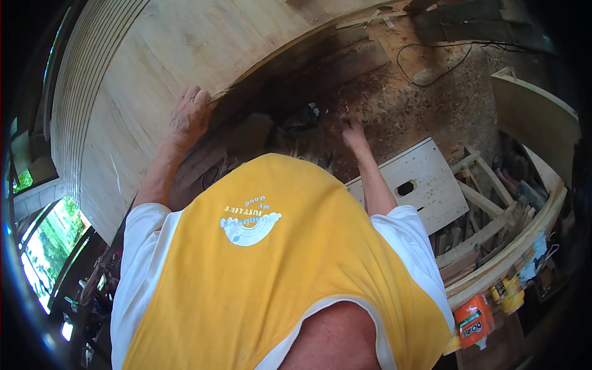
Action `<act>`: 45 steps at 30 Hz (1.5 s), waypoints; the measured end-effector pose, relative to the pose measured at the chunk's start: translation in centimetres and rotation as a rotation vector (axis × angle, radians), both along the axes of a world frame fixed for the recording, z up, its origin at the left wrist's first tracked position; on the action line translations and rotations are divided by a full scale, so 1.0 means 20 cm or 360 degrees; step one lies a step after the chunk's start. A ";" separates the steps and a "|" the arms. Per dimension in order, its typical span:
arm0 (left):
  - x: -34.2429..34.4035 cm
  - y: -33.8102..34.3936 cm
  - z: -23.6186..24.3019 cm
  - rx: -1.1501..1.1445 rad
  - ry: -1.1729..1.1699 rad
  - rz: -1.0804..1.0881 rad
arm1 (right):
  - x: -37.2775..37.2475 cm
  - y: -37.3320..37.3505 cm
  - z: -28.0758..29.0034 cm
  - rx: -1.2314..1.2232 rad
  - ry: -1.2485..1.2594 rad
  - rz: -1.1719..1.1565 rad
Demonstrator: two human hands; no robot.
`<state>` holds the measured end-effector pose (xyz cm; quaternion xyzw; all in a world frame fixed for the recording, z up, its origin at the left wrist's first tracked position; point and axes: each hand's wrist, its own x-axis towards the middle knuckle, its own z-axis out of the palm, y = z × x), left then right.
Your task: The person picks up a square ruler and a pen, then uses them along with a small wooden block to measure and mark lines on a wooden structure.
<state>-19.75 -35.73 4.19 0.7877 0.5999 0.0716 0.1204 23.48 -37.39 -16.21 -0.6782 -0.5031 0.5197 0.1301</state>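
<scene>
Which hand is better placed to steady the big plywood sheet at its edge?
Left. The left hand already rests on the plywood sheet at its edge; the right hand hangs free over the sawdust floor, apart from it.

A yellow sleeveless top [271, 271] with a white round chest print is worn over a white short-sleeved shirt [139, 246]; forearms are left bare.

Daylight enters from the window [46, 246] at lower left, blown out to glare; away from it the floor falls dim and shadowed. Fisheye bending curves the plywood sheet [142, 80] above it, corners black, mild softness throughout
</scene>
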 end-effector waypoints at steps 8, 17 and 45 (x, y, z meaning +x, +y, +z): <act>0.01 -0.01 -0.02 0.0077 0.0006 0.0000 | -0.11 -0.23 -0.21 0.0017 0.0069 0.0050; -0.18 -0.37 0.02 0.0031 -0.0075 0.0158 | -0.36 -0.26 -0.14 0.0126 0.0002 0.0340; -0.62 -0.89 0.07 -0.0246 -0.0928 0.0384 | -0.94 -0.75 0.43 0.0531 0.0498 -0.0169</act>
